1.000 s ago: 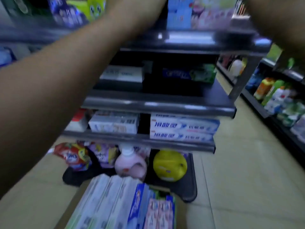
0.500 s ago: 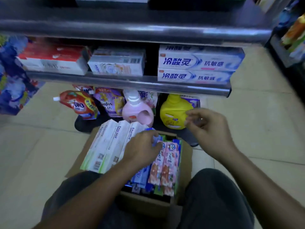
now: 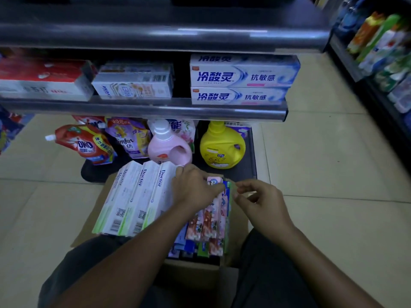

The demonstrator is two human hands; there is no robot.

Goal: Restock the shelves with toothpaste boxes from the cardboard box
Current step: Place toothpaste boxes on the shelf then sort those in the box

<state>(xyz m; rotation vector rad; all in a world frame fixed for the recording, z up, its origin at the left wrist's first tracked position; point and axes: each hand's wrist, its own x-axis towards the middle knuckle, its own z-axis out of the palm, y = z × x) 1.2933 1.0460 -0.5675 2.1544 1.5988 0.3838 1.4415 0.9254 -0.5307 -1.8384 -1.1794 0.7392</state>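
An open cardboard box [image 3: 191,273] sits on the floor between my knees, packed with toothpaste boxes. Three white "Doctor" boxes [image 3: 138,196] stand along its left side, with pink boxes [image 3: 206,221] and blue and green ones on the right. My left hand [image 3: 194,188] pinches the top end of a pink toothpaste box [image 3: 214,181]. Just right of it, my right hand [image 3: 260,201] hovers with curled fingers that hold nothing, close to a green box edge [image 3: 230,192]. On the shelf [image 3: 155,111] above lie white-and-blue toothpaste boxes [image 3: 242,78].
Below the shelf stand a red detergent pouch [image 3: 85,144], a purple pouch [image 3: 129,138], a pink bottle [image 3: 166,145] and a yellow bottle [image 3: 222,148]. Red-and-white boxes [image 3: 42,78] fill the shelf's left part. Another rack of bottles [image 3: 378,52] lines the aisle on the right.
Both arms came down from the upper shelf and the view dropped to the cardboard box. My left hand shifted right onto the pink box; my right hand lowered to the box's right side.
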